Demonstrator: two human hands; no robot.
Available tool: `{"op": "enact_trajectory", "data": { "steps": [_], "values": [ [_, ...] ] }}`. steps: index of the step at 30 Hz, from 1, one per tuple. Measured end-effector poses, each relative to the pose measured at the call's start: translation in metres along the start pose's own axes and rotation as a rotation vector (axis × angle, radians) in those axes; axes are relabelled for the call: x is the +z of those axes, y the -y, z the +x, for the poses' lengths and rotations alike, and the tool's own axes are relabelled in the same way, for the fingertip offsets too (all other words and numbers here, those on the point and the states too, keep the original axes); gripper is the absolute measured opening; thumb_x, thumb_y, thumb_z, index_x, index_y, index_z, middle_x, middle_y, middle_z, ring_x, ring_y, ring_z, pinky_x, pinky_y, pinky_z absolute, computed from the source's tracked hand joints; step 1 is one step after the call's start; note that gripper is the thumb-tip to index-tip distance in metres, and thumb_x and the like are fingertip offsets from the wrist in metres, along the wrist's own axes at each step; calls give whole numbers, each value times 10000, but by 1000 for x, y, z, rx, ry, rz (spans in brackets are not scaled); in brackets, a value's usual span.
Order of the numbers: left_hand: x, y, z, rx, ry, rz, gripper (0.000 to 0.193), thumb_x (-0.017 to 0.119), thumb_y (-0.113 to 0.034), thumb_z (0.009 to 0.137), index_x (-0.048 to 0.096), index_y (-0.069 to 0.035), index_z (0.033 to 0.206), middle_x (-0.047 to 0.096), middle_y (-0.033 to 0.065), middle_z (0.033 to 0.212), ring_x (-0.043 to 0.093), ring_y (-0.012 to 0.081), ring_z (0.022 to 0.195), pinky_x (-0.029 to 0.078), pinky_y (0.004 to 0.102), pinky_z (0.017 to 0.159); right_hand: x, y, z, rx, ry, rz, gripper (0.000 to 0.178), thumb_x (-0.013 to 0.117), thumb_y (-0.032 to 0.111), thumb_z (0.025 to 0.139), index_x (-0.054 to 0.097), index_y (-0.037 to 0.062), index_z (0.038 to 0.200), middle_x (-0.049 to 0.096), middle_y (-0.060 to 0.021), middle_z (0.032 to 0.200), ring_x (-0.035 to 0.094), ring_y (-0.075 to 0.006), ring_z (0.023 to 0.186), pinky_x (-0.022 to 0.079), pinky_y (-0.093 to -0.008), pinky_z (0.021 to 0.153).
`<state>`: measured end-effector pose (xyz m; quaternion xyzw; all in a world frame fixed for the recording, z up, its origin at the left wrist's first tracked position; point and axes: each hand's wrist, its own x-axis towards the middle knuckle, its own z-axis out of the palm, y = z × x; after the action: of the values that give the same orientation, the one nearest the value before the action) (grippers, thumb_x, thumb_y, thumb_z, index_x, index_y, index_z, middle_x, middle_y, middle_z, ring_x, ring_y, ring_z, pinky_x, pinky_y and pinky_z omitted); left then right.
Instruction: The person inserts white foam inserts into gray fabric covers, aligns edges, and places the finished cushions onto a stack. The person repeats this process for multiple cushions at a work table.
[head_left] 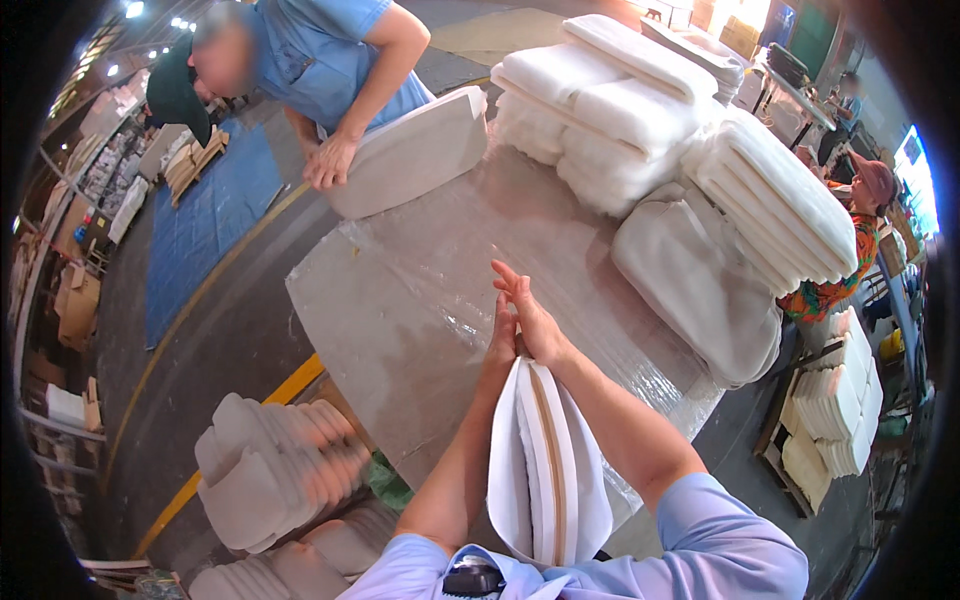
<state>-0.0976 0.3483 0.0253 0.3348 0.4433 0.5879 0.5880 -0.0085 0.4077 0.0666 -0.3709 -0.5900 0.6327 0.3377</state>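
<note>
A white cushion (580, 470) stands on edge between my forearms, close to my chest. Its side faces up, with a tan strip like a zipper running along it and fluffy white filling beside the strip. At its far, narrowed end, my left hand (502, 328) and my right hand (537, 318) press together palm to palm from either side. The right fingers stretch forward past the end; the left fingers are partly covered by the right. Beneath my hands lies a table (430, 300) covered in clear plastic film.
Stacked white padding (640, 110) and pale cushion pieces (690, 280) fill the table's far right. Across the table, a person in blue holds a pale cushion (420, 150). Piles of foam pieces (270, 470) stand at lower left; a loaded pallet (830, 410) sits at right.
</note>
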Motion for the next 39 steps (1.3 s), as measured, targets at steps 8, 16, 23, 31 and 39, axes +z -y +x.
{"op": "enact_trajectory", "data": {
  "steps": [8,16,23,31,39],
  "values": [
    [11,-14,2,56,-24,272,762,324,-527,1144,172,-40,1710,312,223,1714,378,336,1557,357,388,1229,-7,-14,-3,-239,-23,-61,834,137,717,1098,256,167,1713,338,-157,1702,402,-264,1488,334,-425,1193],
    [-26,-48,-17,-190,29,-452,784,243,-650,1129,92,-174,1734,521,234,1566,663,266,1136,534,385,1018,-40,14,-65,-326,209,22,414,626,282,1083,656,75,1440,666,-96,1436,530,-256,1372,375,-490,1179],
    [5,-98,10,59,81,-65,889,247,-755,1071,185,-145,1715,583,248,1502,601,351,1345,452,495,1171,-29,50,-69,-400,197,-717,145,727,220,1003,791,107,1068,780,-16,1119,617,-263,1043,467,-432,988],
    [37,-110,14,-123,666,150,1032,132,-870,990,284,-137,1700,562,245,1533,524,410,1425,369,517,1222,-3,-2,-95,-292,-91,-13,217,668,209,1063,724,6,1010,751,-59,991,639,-226,940,513,-359,886],
    [30,-89,-3,59,413,-179,993,222,-814,1036,282,-65,1686,484,254,1606,378,366,1555,278,501,1276,-3,-7,-103,-423,-126,-120,196,656,176,1067,719,3,1001,751,-94,995,677,-234,962,522,-376,910]
  ]
}}
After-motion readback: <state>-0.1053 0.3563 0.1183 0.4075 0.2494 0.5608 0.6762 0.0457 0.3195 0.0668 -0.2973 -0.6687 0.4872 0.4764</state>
